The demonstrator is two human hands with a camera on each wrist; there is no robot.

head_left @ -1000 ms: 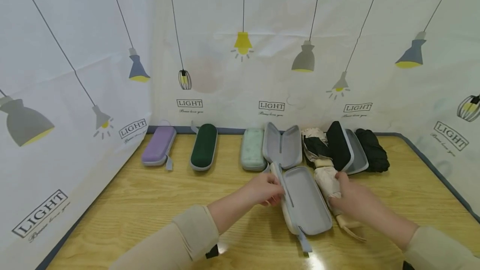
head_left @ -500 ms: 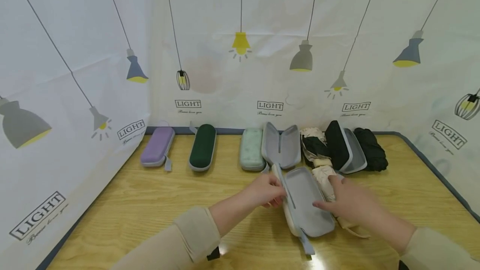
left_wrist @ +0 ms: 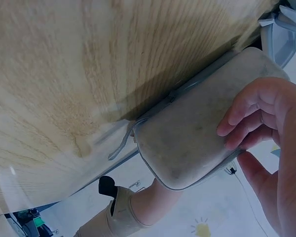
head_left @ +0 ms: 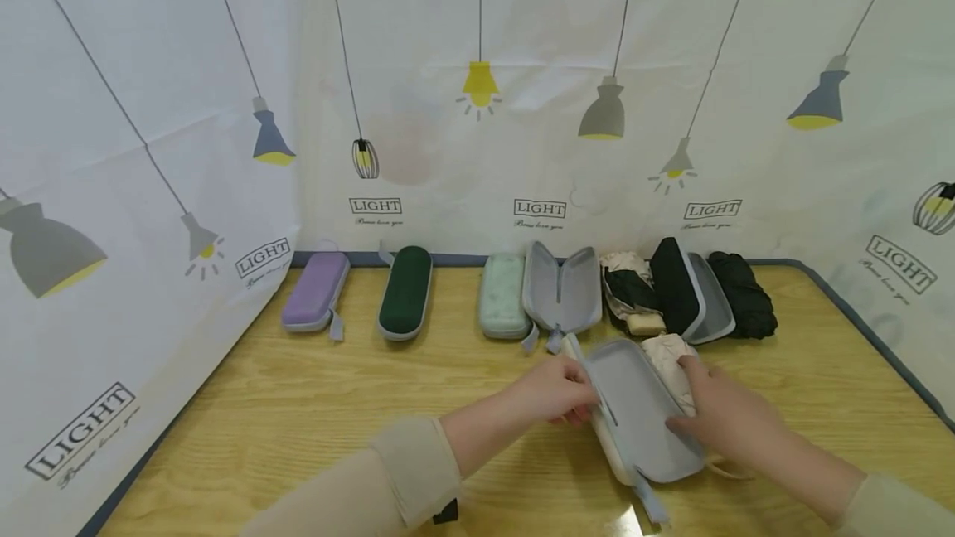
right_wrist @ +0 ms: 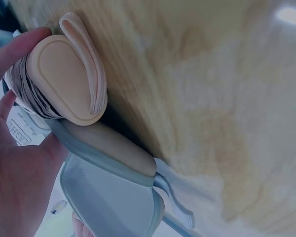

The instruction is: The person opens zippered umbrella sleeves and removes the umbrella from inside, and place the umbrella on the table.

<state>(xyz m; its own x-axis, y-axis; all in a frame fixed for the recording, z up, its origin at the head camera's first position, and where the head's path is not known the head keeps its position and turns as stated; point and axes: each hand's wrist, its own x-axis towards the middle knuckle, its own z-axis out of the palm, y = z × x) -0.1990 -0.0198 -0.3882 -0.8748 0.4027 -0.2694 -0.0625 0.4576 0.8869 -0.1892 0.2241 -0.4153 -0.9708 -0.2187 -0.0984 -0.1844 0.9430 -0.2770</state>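
Observation:
An opened hard-shell case (head_left: 645,417) with a grey lining and cream outside stands tilted near the middle of the table. My left hand (head_left: 559,388) pinches its left half near the rim; in the left wrist view the cream shell (left_wrist: 192,128) faces the camera. Against the case's right side lies a cream folding umbrella (head_left: 671,359), wrapped up. My right hand (head_left: 727,413) holds this umbrella from the outer side, its thumb on the case's inner edge. The right wrist view shows the umbrella's oval beige handle end (right_wrist: 59,74) and looped wrist strap (right_wrist: 86,59).
Along the back edge stand purple (head_left: 315,292), dark green (head_left: 405,292) and mint (head_left: 502,295) cases, then an opened grey-lined case (head_left: 563,297). Further right come a black-and-cream bundle (head_left: 630,288), an opened black case (head_left: 674,288) and a black bundle (head_left: 742,297). Printed cloth hangs behind.
My right thumb has moved off the umbrella onto the case's inner edge. Both hands, the case and the umbrella have shifted right and slightly nearer.

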